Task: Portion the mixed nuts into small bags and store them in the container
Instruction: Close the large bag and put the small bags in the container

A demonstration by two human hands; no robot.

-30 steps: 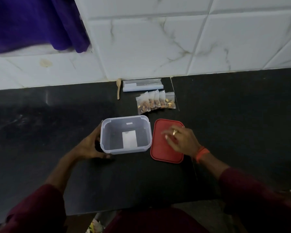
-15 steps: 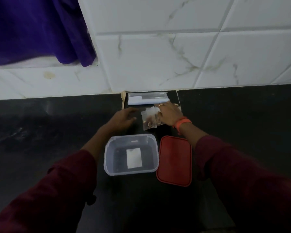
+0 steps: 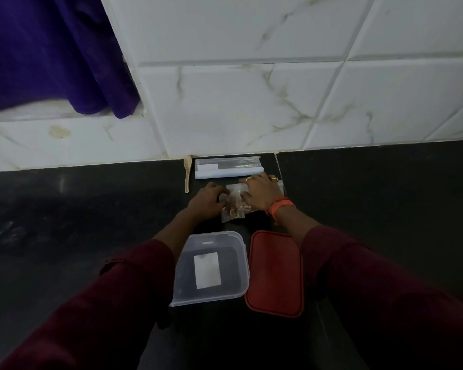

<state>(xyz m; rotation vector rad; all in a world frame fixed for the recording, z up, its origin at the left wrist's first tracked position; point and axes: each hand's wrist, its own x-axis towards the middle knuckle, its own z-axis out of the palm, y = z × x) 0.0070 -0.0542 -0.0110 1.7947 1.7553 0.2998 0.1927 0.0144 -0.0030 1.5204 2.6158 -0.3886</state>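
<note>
You are working with one clear, round-cornered plastic container (image 3: 181, 276), sitting open on the black worktop (image 3: 64, 222). One flat red lid (image 3: 274, 273) is lying just right of it, and one wooden spoon (image 3: 187, 174) and one pale pack (image 3: 227, 168) are lying by the far wall. The small bags (image 3: 234, 206), crinkly and clear, are lying beyond the container, their count hidden. Your right hand (image 3: 259, 192) is resting over them, fingers fairly straight. Your left hand (image 3: 207, 202) is touching their left edge, but I cannot tell whether it is gripping.
</note>
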